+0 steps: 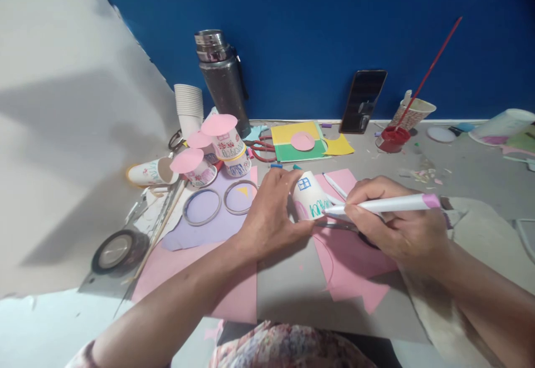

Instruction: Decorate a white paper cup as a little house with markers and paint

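Pink paper (355,267) under hands, decorated cups (221,148) behind.

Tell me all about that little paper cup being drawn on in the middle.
The paper cup is small and white, lying on its side above the pink paper. It carries a blue window drawing near its base and teal scribbles near its rim. The left hand steadies it from the left, while the right hand presses the tip of a white marker against the teal scribbles.
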Tool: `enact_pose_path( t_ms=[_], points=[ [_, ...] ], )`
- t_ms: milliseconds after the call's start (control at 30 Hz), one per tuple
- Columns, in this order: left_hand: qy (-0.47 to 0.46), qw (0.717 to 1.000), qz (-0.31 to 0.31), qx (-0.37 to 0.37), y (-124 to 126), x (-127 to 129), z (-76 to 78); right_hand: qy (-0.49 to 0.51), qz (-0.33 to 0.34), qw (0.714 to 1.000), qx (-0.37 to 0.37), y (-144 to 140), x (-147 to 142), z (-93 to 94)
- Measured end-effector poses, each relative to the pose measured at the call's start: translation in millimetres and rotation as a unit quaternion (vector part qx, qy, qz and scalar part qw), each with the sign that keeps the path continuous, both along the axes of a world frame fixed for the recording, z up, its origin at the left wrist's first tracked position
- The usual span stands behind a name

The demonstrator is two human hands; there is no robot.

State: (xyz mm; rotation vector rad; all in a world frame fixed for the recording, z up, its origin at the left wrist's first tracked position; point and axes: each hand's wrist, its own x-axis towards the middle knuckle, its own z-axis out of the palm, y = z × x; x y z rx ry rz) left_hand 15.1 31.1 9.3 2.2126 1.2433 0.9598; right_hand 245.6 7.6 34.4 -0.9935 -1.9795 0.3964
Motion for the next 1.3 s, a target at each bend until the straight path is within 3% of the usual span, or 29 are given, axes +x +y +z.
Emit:
enact_pose_path(
  t_ms=[300, 1100, 1300],
  points=[
    [0.021, 1.000, -0.001, 0.002, 0.3, 0.2, -0.7, -0.011, -0.011, 1.000, -0.018, 0.4, -1.4, 0.0],
    [0.081, 0.996, 0.009, -0.023, -4.1, 2.4, 1.6, -0.039, 0.051, 0.998, -0.010, 0.1, -5.7, -5.5],
    [0.081, 0.996, 0.013, -0.018, -4.0, 2.7, 1.1, -0.015, 0.003, 0.999, -0.034, -1.2, -4.2, -8.4]
  ],
)
